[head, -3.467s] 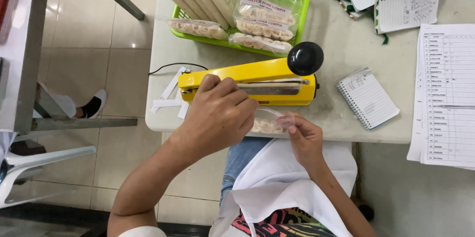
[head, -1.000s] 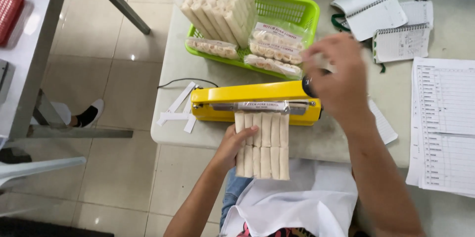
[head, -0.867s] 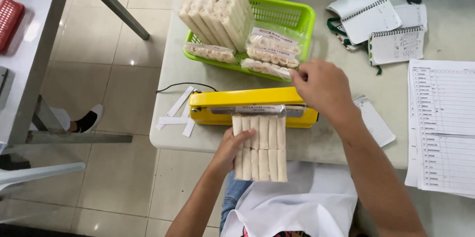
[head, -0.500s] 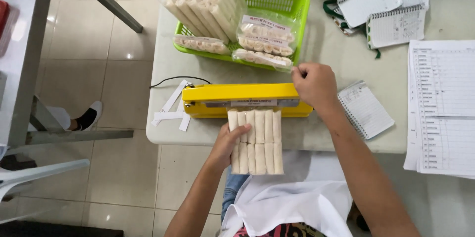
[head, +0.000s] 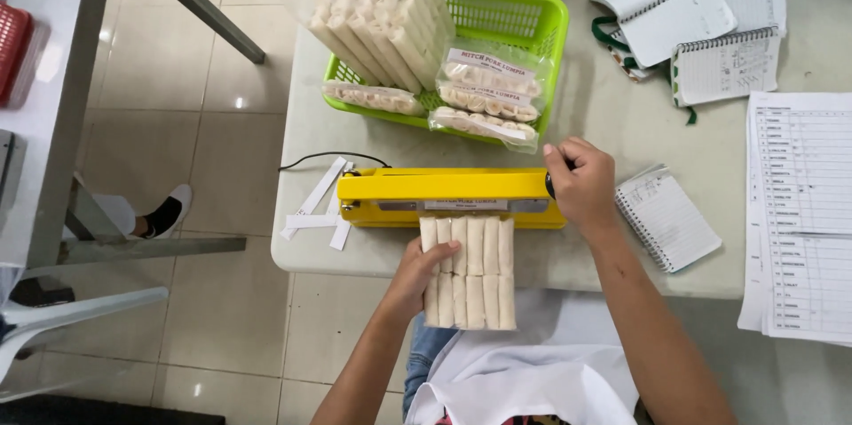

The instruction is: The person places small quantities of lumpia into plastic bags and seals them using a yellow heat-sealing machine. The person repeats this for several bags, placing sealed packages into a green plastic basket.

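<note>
A yellow heat sealer [head: 444, 196] lies along the front of the white table [head: 612, 123]. Its arm is pressed down. My right hand [head: 581, 184] grips the black knob at the sealer's right end. A clear bag of pale rolls [head: 469, 272] hangs from under the sealer arm toward me. My left hand [head: 419, 271] holds the bag's left side. A white cloth [head: 524, 376] covers my lap below the bag.
A green basket [head: 524, 21] behind the sealer holds several packed bags of rolls, some stacked upright. Spiral notebooks [head: 666, 216] and printed sheets [head: 799, 212] lie to the right. Paper strips [head: 315, 208] sit at the table's left edge. Another table [head: 53, 106] stands at left.
My right hand came down from above the basket onto the sealer's knob and pressed the arm shut. My left hand stayed on the bag of rolls.
</note>
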